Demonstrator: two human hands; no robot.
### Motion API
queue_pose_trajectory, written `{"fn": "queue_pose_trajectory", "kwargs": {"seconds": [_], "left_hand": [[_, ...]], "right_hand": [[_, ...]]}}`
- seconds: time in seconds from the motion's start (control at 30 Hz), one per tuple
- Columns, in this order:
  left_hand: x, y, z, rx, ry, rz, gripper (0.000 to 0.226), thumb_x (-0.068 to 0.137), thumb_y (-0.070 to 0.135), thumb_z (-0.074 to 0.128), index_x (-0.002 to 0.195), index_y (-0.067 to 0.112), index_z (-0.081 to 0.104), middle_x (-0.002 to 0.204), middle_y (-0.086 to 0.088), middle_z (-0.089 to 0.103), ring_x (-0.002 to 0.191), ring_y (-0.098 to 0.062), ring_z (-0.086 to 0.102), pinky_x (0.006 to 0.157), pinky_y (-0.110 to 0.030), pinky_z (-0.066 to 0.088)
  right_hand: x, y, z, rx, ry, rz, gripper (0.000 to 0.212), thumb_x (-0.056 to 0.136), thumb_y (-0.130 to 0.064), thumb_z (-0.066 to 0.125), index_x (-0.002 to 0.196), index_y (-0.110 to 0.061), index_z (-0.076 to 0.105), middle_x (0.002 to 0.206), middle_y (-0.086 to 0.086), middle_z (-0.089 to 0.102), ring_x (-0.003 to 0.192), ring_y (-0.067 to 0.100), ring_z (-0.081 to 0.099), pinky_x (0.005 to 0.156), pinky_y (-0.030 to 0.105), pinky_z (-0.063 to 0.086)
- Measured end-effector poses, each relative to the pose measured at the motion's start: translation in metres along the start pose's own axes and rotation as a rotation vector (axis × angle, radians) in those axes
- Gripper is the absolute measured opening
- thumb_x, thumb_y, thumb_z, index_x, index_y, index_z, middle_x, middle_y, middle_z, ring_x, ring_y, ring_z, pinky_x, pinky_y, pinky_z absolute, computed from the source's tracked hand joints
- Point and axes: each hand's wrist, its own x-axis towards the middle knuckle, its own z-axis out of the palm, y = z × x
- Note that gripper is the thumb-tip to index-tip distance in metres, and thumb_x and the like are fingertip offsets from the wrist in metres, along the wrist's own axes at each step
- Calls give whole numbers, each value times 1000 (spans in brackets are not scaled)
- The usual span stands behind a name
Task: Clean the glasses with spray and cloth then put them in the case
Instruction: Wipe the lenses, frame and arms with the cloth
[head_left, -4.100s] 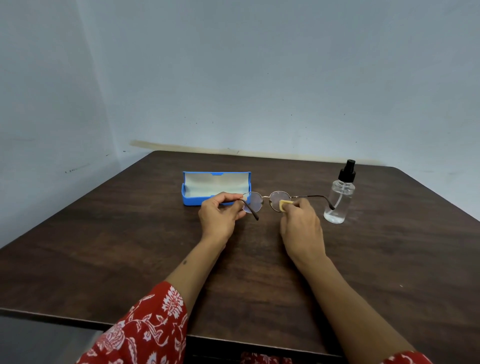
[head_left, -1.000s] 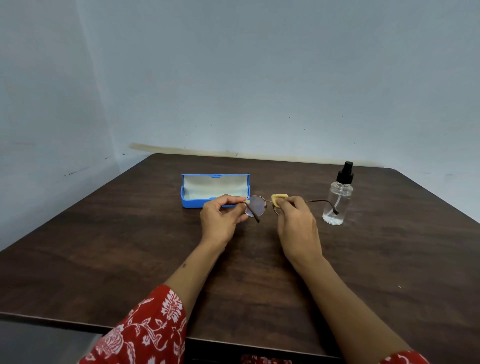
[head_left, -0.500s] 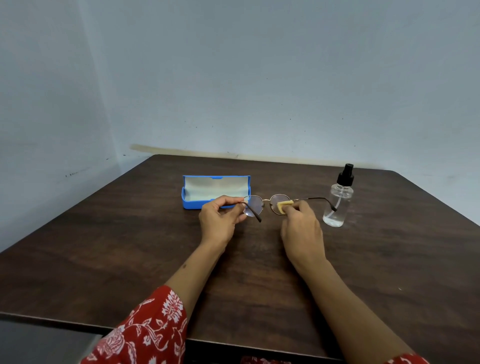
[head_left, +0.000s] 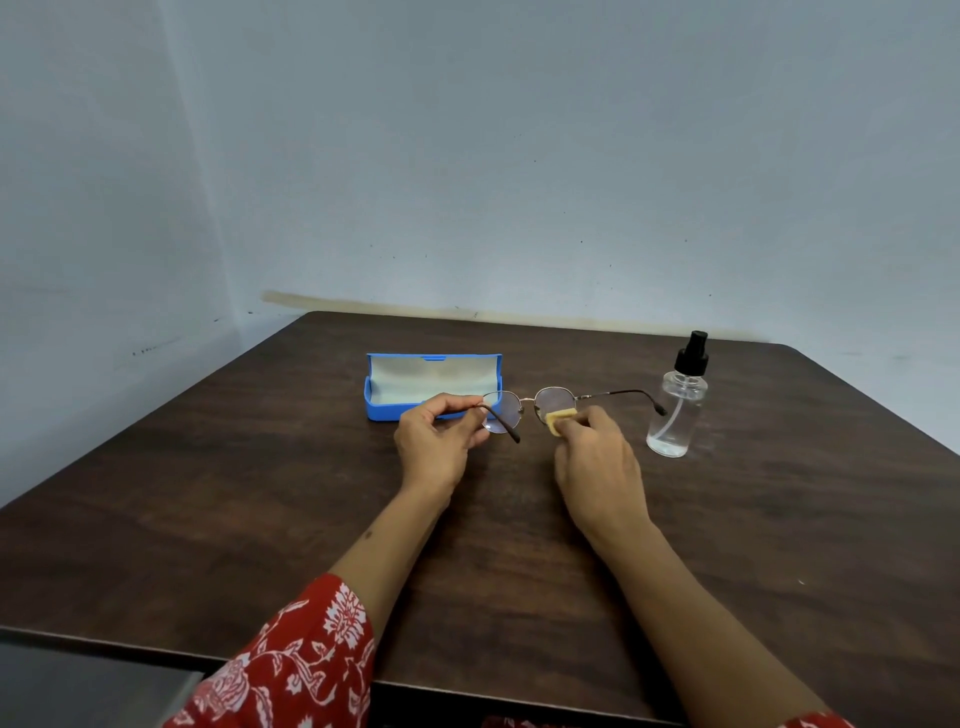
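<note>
Head view shows your left hand (head_left: 439, 444) pinching the glasses (head_left: 527, 408) at their left hinge while your right hand (head_left: 597, 460) presses the pinched yellow cloth (head_left: 558, 418) against the right lens.

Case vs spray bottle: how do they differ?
The case is blue, opaque and lies open at the left; the spray bottle is clear with a black top and stands upright at the right. The case is low and wide, the spray bottle tall and narrow. Both rest untouched on the table.
</note>
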Motion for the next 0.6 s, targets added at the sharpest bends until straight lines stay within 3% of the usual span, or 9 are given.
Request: {"fn": "queue_pose_trajectory", "kwargs": {"seconds": [0.1,0.27,0.43,0.6], "left_hand": [[0,0,0,8,-3,-3,8,79,2,72,84,9,71,81,4,70,68,-4,70,60,-18,57],[-1,1,1,-12,0,9,12,79,-1,71,78,11,70,78,5,69,67,-1,69,58,-15,55],[-1,0,1,6,-6,1,11,78,1,71,79,13,71,81,3,70,68,-3,70,59,-16,55],[0,-1,0,6,3,-1,9,79,1,71,81,11,71,84,1,70,70,-6,70,61,-18,57]], "right_hand": [[0,3,-1,-8,31,78,25,93,-5,41,108,-1,61,111,11,51,103,26,49,74,36,45],[0,-1,1,-1,-28,-45,27,93,-11,43,111,-3,62,117,9,51,105,24,51,79,35,46],[-1,2,-1,-4,38,75,25,92,-6,41,108,-2,60,112,11,51,104,27,49,75,37,45],[-1,-1,1,-16,-13,-56,27,94,-13,42,111,-4,61,117,9,51,106,25,50,78,36,47]]}}
